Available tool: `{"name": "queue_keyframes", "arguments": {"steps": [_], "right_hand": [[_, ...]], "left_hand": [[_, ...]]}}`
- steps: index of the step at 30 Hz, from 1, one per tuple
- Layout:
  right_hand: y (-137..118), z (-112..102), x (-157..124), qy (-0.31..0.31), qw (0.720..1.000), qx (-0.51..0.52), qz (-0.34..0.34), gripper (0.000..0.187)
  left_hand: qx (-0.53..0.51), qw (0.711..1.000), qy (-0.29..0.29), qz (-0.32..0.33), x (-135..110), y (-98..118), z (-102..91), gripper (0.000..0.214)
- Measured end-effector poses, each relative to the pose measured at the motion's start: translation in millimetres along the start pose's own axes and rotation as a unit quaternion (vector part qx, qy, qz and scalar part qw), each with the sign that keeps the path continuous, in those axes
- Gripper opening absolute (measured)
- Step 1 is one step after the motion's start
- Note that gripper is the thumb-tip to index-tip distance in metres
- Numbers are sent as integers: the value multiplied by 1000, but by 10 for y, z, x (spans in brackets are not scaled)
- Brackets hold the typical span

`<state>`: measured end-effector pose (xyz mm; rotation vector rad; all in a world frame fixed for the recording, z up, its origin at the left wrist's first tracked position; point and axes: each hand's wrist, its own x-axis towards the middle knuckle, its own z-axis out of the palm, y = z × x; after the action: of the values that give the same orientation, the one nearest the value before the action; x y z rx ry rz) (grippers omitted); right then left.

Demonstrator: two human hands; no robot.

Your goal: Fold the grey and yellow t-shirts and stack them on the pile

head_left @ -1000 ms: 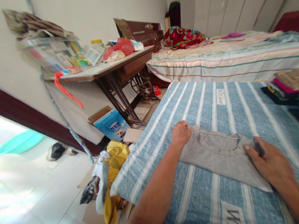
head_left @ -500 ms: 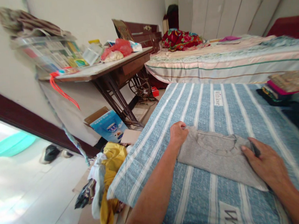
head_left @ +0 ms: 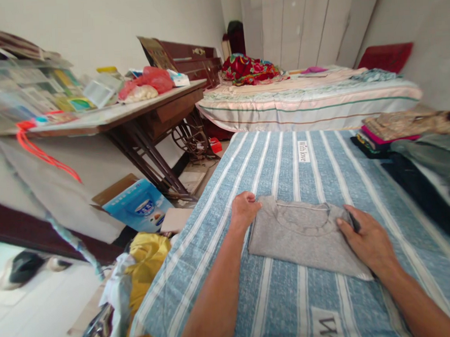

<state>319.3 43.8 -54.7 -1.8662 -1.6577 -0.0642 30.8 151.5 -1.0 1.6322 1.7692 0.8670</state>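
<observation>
Both forearms are extended forward from the lower edge of the view and are bare to the wrist. The left hand (head_left: 245,209) is curled into a loose fist, knuckles up. The right hand (head_left: 366,241) is laid palm down, thumb pointed inward; its fingertips are not clearly seen.

Your grey T-shirt (head_left: 305,235) of soft, matt knit cloth lies on the bed cover (head_left: 285,159), a coarser, grainy-looking woven cloth, also matt. Off its left edge, the table (head_left: 168,110) is dark, smooth wood with a dull sheen, the red bag (head_left: 154,81) on it thin glossy plastic, the box (head_left: 110,190) below matt cardboard.
</observation>
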Motion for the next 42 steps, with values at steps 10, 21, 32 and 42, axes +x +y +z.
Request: {"name": "queue_keyframes", "arguments": {"steps": [10,21,32,42], "right_hand": [[1,3,12,-3,1000,-18,4,58],[-6,15,5,-2,1000,-26,4,59],[9,33,-4,4,1000,-30,1,58],[-2,32,0,2,1000,-26,4,56]], "left_hand": [[-101,992,-41,-59,-73,39,-91,20],[-140,984,-58,-99,-78,72,-129,17],[30,999,-9,-39,24,-37,-25,8],[162,987,-4,13,-71,100,-114,11]]}}
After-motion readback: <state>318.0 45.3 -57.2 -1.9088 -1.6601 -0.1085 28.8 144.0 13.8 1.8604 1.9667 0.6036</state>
